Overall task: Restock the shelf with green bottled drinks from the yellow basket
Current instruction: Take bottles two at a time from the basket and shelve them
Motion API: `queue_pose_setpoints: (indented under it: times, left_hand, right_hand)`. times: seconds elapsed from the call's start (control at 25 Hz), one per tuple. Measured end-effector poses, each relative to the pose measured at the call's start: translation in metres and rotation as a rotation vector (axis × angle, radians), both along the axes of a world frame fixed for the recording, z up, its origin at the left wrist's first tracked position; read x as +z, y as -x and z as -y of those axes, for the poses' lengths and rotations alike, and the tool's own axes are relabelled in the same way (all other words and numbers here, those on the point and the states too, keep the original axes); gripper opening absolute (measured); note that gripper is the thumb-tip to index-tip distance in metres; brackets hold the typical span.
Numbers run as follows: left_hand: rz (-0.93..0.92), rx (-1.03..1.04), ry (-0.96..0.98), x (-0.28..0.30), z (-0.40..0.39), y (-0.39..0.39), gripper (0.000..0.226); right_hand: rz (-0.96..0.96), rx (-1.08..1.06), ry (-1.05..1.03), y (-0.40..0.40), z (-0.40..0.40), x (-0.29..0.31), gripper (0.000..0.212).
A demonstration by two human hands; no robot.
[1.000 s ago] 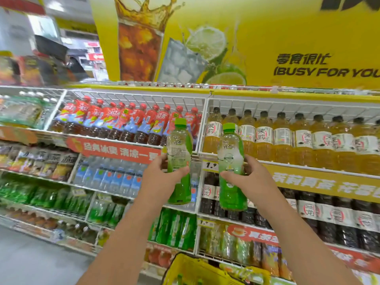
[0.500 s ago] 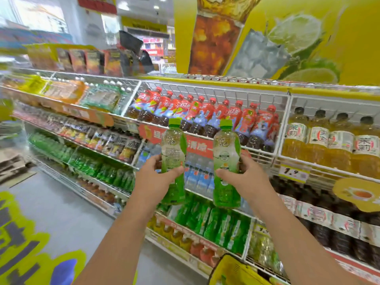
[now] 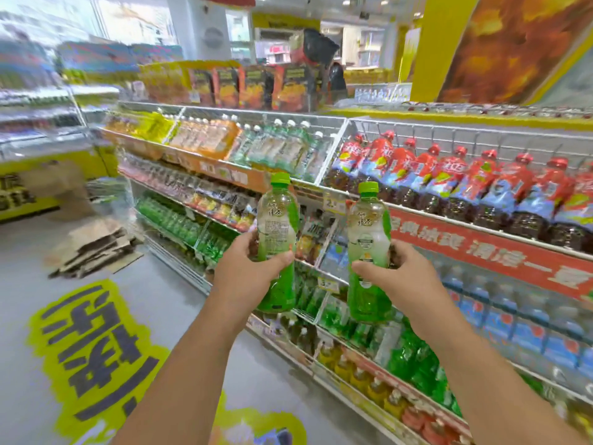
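— Two green tea bottles, one in each of the hands. How do they stand?

— Both close to upright, long axis vertical, green caps up. The left bottle (image 3: pixel 276 248) leans its cap a touch to the right; the right bottle (image 3: pixel 369 255) stands straighter. They are held side by side with a gap between them, in front of the shelf (image 3: pixel 417 322).

— And the grip?

— The left hand (image 3: pixel 253 268) wraps the left bottle's waist, thumb across the near face below the label. The right hand (image 3: pixel 388 271) curls round the right bottle at the same height, thumb pointing left across its front.

— Where exactly against the shelving?

— Over the middle tiers: red-capped iced tea bottles (image 3: pixel 465 187) far right on the upper tier, rows of green bottles (image 3: pixel 414 358) on the low tier beneath the hands, flattened cardboard (image 3: pixel 93 248) on the floor to the left.

— Anything different from half a second ago?

— The view has swung further left: more aisle floor and its yellow floor graphic (image 3: pixel 86 345) show, and the yellow basket has dropped out at the bottom. The grips look unchanged.
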State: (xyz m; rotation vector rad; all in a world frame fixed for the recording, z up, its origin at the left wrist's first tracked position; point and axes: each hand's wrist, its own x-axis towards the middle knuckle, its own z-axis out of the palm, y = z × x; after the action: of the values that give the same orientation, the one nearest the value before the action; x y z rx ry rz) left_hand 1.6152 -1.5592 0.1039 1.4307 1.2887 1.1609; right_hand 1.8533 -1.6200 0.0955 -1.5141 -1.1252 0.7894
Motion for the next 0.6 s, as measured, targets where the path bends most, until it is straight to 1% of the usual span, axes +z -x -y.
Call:
queue_pose_setpoints:
  times: [0.08,0.2,0.24,0.28,0.36,0.4,0.44,0.52,0.6]
  left_hand:
    - [0.029,0.015,0.001,-0.005,-0.033,0.023,0.050]
    - [0.034,0.042,0.005,-0.014,-0.084,0.047,0.042]
    - [0.034,0.054,0.011,-0.018,-0.102,0.054,0.042]
    - [0.033,0.067,0.015,-0.024,-0.124,0.061,0.042]
    - [0.021,0.102,0.030,-0.032,-0.163,0.074,0.043]
    - [0.013,0.117,0.039,-0.034,-0.182,0.081,0.045]
    - [0.009,0.130,0.049,-0.036,-0.198,0.086,0.048]
    - [0.009,0.159,0.055,-0.037,-0.235,0.097,0.052]
    - [0.011,0.170,0.070,-0.037,-0.273,0.107,0.044]
  right_hand:
    - [-0.001,0.037,-0.001,0.025,-0.041,-0.004,0.046]
    - [0.015,0.058,-0.002,0.053,-0.106,-0.012,0.083]
    - [0.004,0.073,-0.006,0.060,-0.127,-0.016,0.086]
    - [-0.015,0.100,-0.008,0.067,-0.153,-0.020,0.079]
    - [-0.043,0.145,-0.002,0.078,-0.197,-0.023,0.046]
    - [-0.042,0.155,-0.002,0.084,-0.219,-0.025,0.035]
    - [-0.038,0.170,0.000,0.089,-0.238,-0.026,0.030]
    - [-0.033,0.182,0.014,0.101,-0.278,-0.027,0.029]
    - [-0.025,0.171,0.031,0.111,-0.309,-0.029,0.032]
